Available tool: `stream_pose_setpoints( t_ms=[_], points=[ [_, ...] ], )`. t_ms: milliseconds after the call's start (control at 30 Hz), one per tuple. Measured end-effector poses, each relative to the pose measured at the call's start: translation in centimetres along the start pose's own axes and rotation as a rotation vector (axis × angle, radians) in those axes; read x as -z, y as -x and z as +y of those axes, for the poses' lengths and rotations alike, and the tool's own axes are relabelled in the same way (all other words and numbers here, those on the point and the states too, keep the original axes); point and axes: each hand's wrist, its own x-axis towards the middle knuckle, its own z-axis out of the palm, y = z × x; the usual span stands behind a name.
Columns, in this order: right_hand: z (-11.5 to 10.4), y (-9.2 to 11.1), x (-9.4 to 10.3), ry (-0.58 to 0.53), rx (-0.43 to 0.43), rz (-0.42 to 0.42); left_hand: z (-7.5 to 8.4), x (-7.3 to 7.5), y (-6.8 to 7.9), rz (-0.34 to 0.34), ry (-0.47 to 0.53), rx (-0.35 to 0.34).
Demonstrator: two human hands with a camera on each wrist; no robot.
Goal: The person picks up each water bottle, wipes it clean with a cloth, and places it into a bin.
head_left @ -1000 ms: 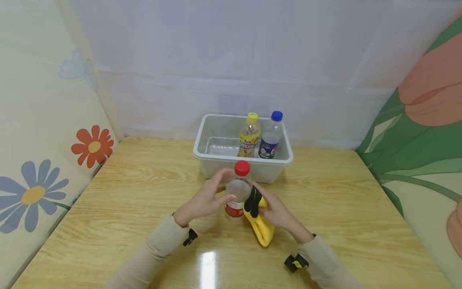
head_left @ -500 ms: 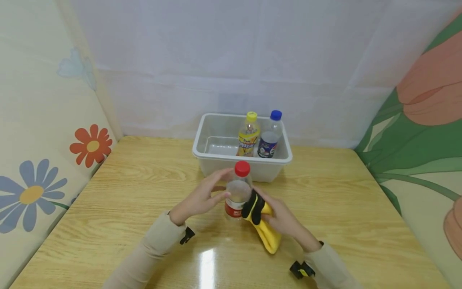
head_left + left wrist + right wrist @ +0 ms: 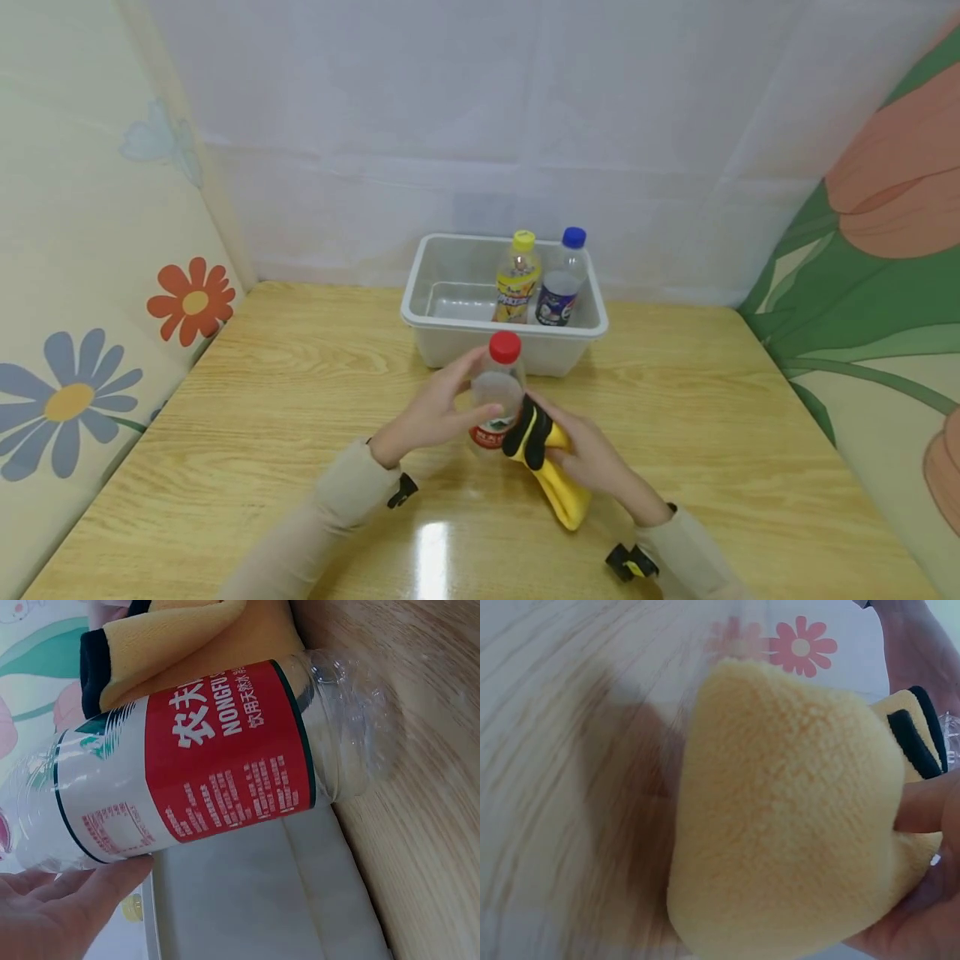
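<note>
A clear plastic water bottle (image 3: 497, 390) with a red cap stands upright before me. Its red and white label shows in the left wrist view. My left hand (image 3: 429, 415) holds the bottle's left side, thumb across the front and fingers behind. On the other side, my right hand (image 3: 588, 457) grips a folded yellow cleaning cloth (image 3: 564, 493) with black edging, pressed against the bottle's lower right side. The cloth (image 3: 787, 817) hangs in a thick fold in the right wrist view and partly hides the fingers.
Just behind the bottle stands a pale grey plastic bin (image 3: 442, 343). Inside it, toward the right, are a yellow-capped bottle (image 3: 516, 290) and a blue-capped bottle (image 3: 561, 287). The wooden table (image 3: 285, 375) meets a white cloth backdrop (image 3: 360, 167).
My left thumb and fingers have loosened from the bottle, then closed round it again, and its label has turned. My right hand with the cloth has shifted slightly right and toward me.
</note>
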Motion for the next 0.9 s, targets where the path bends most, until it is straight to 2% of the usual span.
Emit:
stream_pose_setpoints(
  t_ms=[233,467,733,900],
  points=[
    [0.0,0.1,0.1,-0.016,0.007,0.000,-0.1,-0.4,-0.2,0.054,-0.023,-0.033],
    [0.3,0.1,0.4,-0.033,0.007,0.050,-0.4,-0.5,-0.2,0.066,-0.030,-0.053],
    [-0.3,-0.1,1.5,-0.029,0.022,0.195,-0.4,-0.4,-0.2,0.062,-0.065,-0.038],
    [-0.7,-0.5,2.3,-0.049,0.055,0.295,-0.2,-0.3,-0.1,0.054,-0.073,0.022]
  ],
)
